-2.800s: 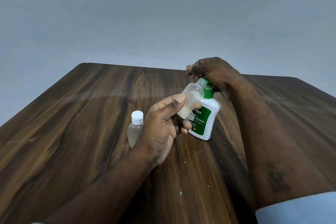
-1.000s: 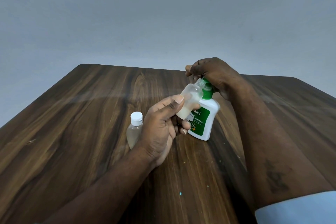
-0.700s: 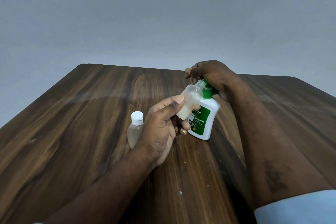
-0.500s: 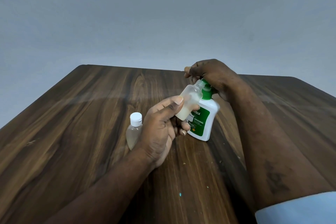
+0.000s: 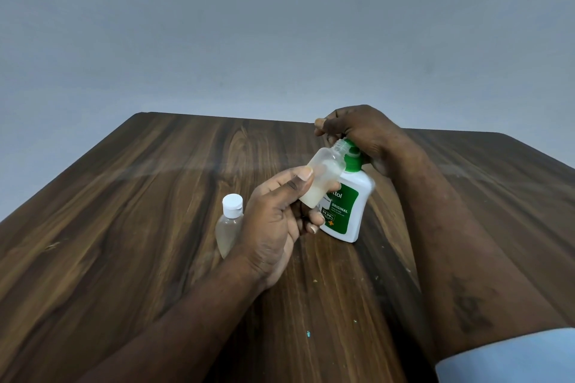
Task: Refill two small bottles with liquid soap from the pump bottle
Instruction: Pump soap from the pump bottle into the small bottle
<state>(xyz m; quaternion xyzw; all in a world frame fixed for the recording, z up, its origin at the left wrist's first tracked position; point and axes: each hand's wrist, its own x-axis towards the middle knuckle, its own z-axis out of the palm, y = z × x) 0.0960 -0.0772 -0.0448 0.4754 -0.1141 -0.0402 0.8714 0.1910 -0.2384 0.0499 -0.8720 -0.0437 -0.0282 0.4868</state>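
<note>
A small translucent plastic bottle (image 5: 325,174), uncapped — pale soap (image 5: 312,198) low inside — is pinched, tilted, by the left hand (image 5: 273,224), its mouth against the green head of the white plastic pump bottle (image 5: 347,214), right of centre. That head is gripped by the curled fingers of the right hand (image 5: 364,134). Soap may be spilled if the mouth slips mid-press.

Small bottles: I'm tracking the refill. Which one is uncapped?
The small translucent plastic bottle tilted in the left hand, its threaded neck bare; the other small clear bottle stands on the wooden table wearing a white cap.
</note>
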